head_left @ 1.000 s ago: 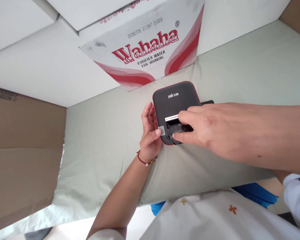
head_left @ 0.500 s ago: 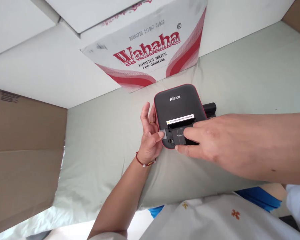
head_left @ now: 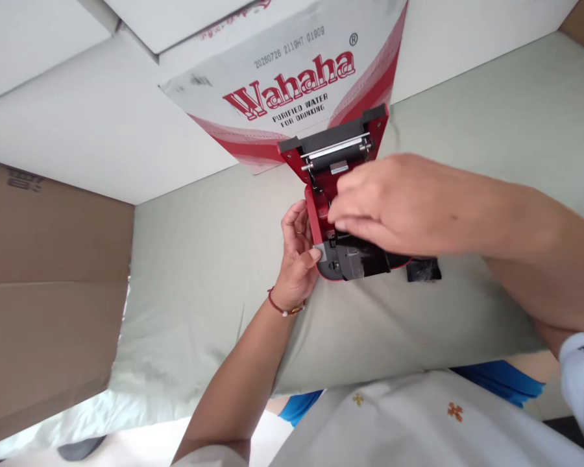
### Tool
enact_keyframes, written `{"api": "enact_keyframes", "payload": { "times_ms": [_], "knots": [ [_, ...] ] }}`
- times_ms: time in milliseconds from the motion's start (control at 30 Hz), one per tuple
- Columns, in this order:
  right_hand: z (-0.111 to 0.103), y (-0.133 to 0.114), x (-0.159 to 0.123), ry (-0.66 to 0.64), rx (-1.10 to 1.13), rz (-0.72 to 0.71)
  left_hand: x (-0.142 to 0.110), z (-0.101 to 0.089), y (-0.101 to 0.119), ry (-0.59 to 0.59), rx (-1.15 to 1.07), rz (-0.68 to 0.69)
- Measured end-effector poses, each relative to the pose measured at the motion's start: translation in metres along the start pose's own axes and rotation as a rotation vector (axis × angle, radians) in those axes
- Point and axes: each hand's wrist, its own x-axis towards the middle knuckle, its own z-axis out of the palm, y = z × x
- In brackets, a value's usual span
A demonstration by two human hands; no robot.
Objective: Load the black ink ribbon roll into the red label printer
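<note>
A black and red label printer [head_left: 313, 217] rests on the cloth with its lid [head_left: 380, 133] raised, showing a roller [head_left: 338, 155] on the lid's inner side. My left hand [head_left: 299, 259] grips the printer's left side, thumb on a grey button [head_left: 320, 250] at the front corner. Over the open compartment is my right hand [head_left: 382, 204], its fingers curled and bunched; what they hold, if anything, is hidden. Shiny black film [head_left: 367, 259] lies across the front edge, below those fingers. My right hand covers much of the inside.
Behind the printer stands a white and red water carton [head_left: 282, 84], close to the raised lid. White boxes [head_left: 68, 143] line the back, and a brown carton [head_left: 53, 298] stands at left. A black piece [head_left: 423, 269] lies on the greenish cloth [head_left: 199, 292] right of the printer.
The printer's lid has swung up and back, exposing the red inside. My right hand has moved from the front edge up over the compartment. My left hand keeps its hold.
</note>
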Motion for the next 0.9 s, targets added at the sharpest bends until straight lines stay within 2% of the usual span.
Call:
{"api": "enact_keyframes", "payload": {
  "times_ms": [67,133,433,633,733,767,833,900],
  "knots": [
    [0.000,0.002,0.014,0.009,-0.123,0.283,0.000,0.000,0.000,-0.008,-0.025,-0.004],
    [0.003,0.002,0.024,-0.024,-0.201,0.450,0.001,0.000,-0.001,-0.009,-0.044,-0.001],
    [0.008,0.003,0.026,-0.113,-0.320,0.395,0.002,0.000,-0.002,-0.020,-0.061,-0.012],
    [0.007,0.007,0.028,-0.081,-0.197,0.366,0.001,0.004,0.000,0.015,-0.098,-0.021],
    [0.000,0.014,0.016,-0.079,-0.053,0.339,0.001,0.007,0.002,0.045,-0.125,-0.021],
    [-0.002,0.019,0.008,-0.057,0.004,0.323,0.001,0.007,0.002,0.049,-0.126,-0.020],
    [-0.003,0.035,-0.013,0.079,0.097,0.319,0.002,0.008,0.003,0.053,-0.121,-0.017],
    [-0.002,0.063,-0.037,0.332,0.131,0.407,0.002,0.007,0.003,0.053,-0.111,-0.014]
  ]
}}
